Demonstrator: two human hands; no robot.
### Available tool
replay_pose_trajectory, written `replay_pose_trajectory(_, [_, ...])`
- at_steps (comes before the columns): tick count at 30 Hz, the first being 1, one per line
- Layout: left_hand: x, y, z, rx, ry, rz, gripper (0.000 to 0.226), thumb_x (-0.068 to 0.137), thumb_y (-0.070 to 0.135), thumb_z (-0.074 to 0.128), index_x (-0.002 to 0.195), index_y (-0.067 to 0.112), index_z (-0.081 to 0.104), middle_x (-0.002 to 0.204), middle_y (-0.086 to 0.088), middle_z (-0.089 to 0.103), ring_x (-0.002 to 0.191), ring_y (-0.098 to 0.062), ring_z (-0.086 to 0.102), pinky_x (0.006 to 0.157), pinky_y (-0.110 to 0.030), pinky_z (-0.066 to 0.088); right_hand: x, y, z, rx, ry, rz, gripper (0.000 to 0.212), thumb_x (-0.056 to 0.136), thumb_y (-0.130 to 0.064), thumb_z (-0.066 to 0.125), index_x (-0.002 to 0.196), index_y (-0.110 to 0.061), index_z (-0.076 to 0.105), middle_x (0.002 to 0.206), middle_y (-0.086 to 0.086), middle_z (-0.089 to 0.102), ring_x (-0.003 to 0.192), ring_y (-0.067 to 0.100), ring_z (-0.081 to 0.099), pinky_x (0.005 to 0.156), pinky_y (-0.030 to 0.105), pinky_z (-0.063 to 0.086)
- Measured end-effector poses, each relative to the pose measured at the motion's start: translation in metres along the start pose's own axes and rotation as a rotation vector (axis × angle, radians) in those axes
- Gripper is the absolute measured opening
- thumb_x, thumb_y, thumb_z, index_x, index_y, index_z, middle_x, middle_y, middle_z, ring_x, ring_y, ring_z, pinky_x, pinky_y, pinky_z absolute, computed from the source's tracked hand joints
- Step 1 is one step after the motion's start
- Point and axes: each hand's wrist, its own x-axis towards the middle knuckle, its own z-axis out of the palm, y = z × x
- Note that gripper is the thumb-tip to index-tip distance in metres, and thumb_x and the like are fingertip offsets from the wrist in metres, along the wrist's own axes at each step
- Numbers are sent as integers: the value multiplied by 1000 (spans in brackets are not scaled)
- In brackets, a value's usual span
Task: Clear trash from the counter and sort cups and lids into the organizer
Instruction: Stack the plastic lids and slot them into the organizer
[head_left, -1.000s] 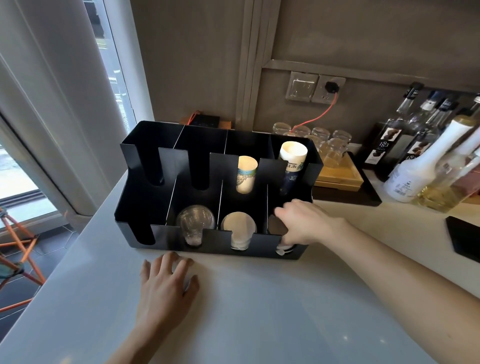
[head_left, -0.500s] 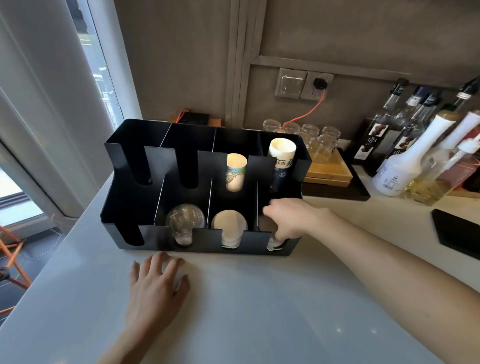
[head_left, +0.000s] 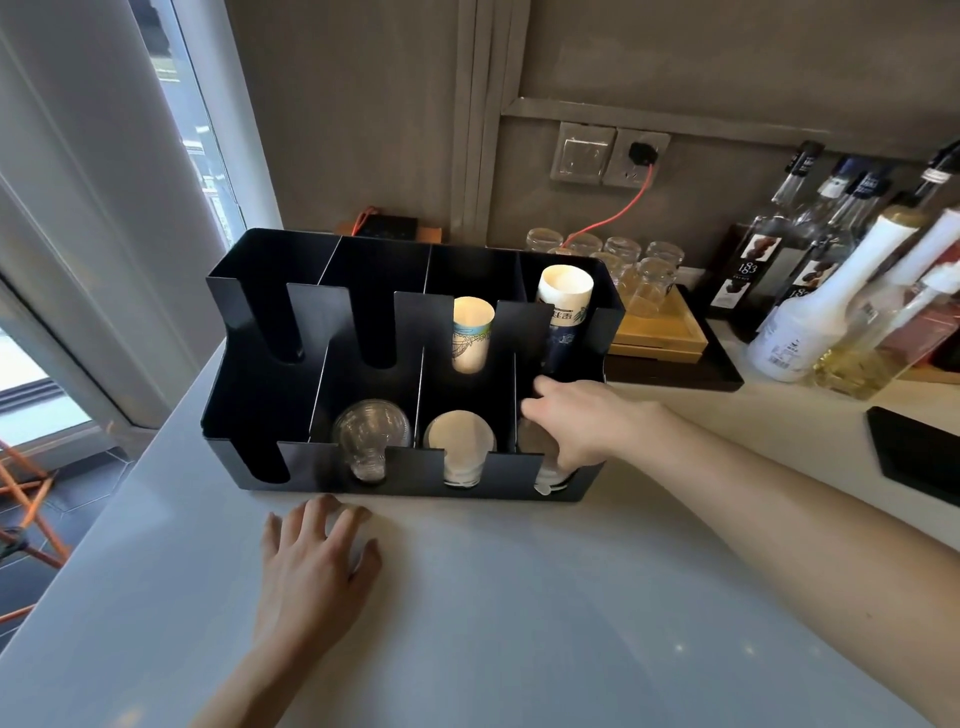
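Right hand (head_left: 582, 426) grip curled into organizer (head_left: 244, 384) front-right slot, probably pinching lids (head_left: 545, 480), can't confirm. Left hand (head_left: 317, 566) flat, spread on bench (head_left: 519, 623). I read "183" on a bottle (head_left: 753, 265) far right.

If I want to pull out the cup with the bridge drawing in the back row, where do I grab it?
Pinch the paper cup with the bridge drawing near its open rim, coming straight down from above. It stands upright in the organizer, and only its top rises above the black dividers; its lower part shows just through the narrow front slot. The slot looks too tight for fingers, so lifting upward seems the easiest way out.
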Motion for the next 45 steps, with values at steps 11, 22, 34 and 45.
replay_pose_trajectory(11, [0,0,1,4,-14,0,46,83,49,43,112,22,67,113,-8,58,107,-38,54,107,-61,34,-4,4,4,35,12,10,45,78,-45,73,104,-12,58,91,4,46,78,25,53,56,33,42])
replay_pose_trajectory(22, [-1,0,-1,7,-7,12,46,84,49,42,112,22,67,113,-7,58,106,-37,53,105,-59,35,-2,3,1,17,-15,-32,48,78,-39,76,112,-15,52,94,3,41,79,25,51,50,30,32])
replay_pose_trajectory(34, [0,1,-1,-14,8,2,46,84,48,42,111,21,68,113,-8,58,106,-37,54,107,-60,33,1,5,5,3,44,-25,43,81,-47,74,101,-15,54,71,-2,41,71,25,47,50,32,32])
replay_pose_trajectory(45, [0,1,1,7,15,2,44,82,46,44,110,22,68,111,-7,58,105,-37,54,104,-60,36,5,7,2,10,22,-13,38,78,-40,74,102,-18,53,86,2,45,78,26,52,49,31,33])
